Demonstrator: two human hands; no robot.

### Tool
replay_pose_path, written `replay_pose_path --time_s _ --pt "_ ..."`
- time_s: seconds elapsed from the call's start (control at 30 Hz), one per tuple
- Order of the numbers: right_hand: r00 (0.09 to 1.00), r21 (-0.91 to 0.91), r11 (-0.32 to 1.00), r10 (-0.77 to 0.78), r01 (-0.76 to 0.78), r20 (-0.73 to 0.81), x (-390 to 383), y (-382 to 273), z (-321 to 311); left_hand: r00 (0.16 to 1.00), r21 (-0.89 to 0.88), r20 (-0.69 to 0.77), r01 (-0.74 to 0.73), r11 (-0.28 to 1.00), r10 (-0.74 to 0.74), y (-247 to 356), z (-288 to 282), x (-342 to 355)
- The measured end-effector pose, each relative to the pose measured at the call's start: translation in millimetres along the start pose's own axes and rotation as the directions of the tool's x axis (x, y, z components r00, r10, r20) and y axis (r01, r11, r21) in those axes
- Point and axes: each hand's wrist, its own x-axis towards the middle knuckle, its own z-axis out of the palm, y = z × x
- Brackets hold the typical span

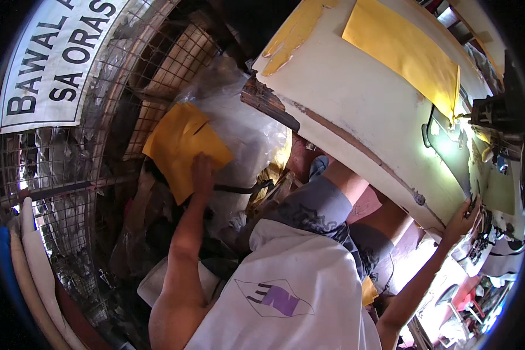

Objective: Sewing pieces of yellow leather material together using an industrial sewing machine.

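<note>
At the left, my left hand (202,175) grips the lower edge of a yellow sheet (178,143) with a dark slit in it. The sheet, fabric-like, lies over a heap of clear plastic (230,111). My right hand (463,220) is at the right end of the pale worktable (356,96), beside a sewing machine (493,116) whose lamp shines on the surface. Its fingers are small and partly hidden there, so what they touch is unclear. Another yellow sheet (408,52) lies flat on the table's far side.
A wire mesh wall (111,116) with a white sign (55,64) runs along the left. Fabric rolls (35,251) stand at the lower left. The worktable's chipped front edge (356,143) passes above my knees. A red stool (466,294) and clutter stand at the right.
</note>
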Motion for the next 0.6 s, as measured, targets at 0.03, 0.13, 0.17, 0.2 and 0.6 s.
replay_pose_path --time_s 0.03,0.13,0.17,0.2,0.6 --pt "1.0 -0.003 1.0 0.008 -0.008 -0.003 0.0 9.0 3.0 0.999 0.0 -0.043 0.007 1.0 -0.007 -14.2 11.6 1.0" --pt "0.996 -0.065 0.995 -0.081 0.078 -0.046 0.7 34.4 9.0 1.0 -0.006 0.003 -0.003 1.0 0.003 -20.2 7.7 13.0" --pt "0.996 -0.071 0.995 -0.07 0.067 -0.052 0.8 33.3 10.2 1.0 -0.004 0.0 -0.016 1.0 0.016 -8.0 -2.2 19.3" --pt "0.996 -0.134 0.989 -0.076 0.07 -0.044 1.4 32.3 11.0 1.0 0.01 -0.015 -0.001 1.0 0.001 7.7 -10.7 23.4" --pt "0.998 -0.194 0.98 -0.054 0.049 -0.02 0.6 8.8 3.6 0.995 0.093 -0.079 -0.059 0.994 0.067 19.2 -3.1 17.5"
